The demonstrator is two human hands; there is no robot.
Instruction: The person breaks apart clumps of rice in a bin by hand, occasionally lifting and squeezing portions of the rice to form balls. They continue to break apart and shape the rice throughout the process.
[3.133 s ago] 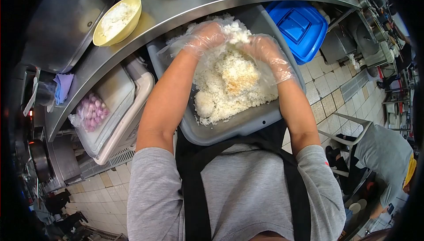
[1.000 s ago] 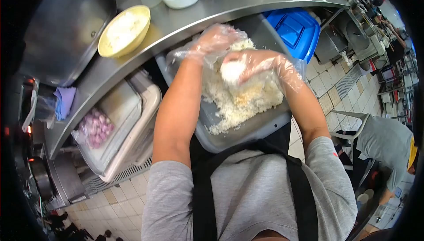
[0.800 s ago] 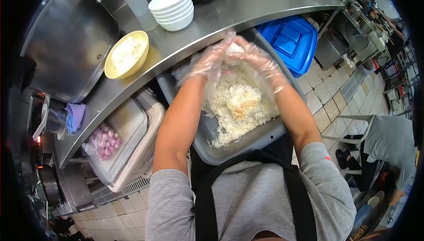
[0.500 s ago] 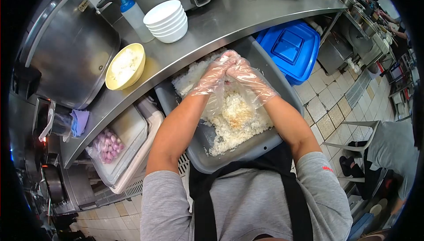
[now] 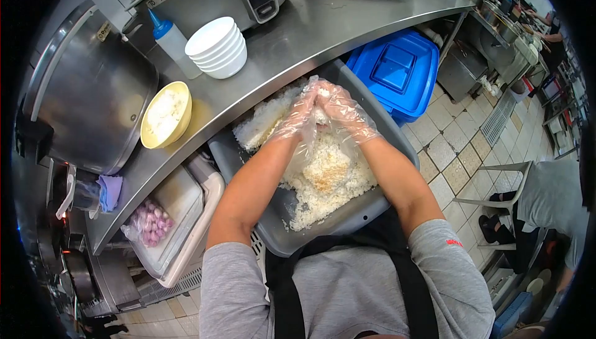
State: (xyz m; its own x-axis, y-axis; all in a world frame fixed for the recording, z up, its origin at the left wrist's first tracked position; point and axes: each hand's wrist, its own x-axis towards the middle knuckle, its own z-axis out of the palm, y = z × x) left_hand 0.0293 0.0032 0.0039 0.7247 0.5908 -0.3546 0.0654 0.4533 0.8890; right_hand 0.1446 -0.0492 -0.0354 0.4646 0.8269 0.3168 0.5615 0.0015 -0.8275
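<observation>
A grey plastic tub (image 5: 347, 218) in front of my body holds a heap of cooked white rice (image 5: 323, 174) with a browner patch in the middle. Both my hands wear loose clear plastic gloves. My left hand (image 5: 298, 114) and my right hand (image 5: 341, 108) are pressed together above the far part of the heap, cupped around a lump of rice (image 5: 319, 115) that shows between the fingers. The glove film hides most of the lump.
A steel counter (image 5: 279, 41) runs behind the tub, with a yellow bowl of rice (image 5: 164, 114), stacked white bowls (image 5: 217, 47), a squeeze bottle (image 5: 171, 42) and rice cookers. A blue-lidded bin (image 5: 394, 72) stands right. A bag of pink shallots (image 5: 149, 227) lies lower left. Another person (image 5: 552, 199) bends at right.
My hands came together from apart in the rice and closed around a lump, holding it over the heap. The view tilted up, showing more of the counter.
</observation>
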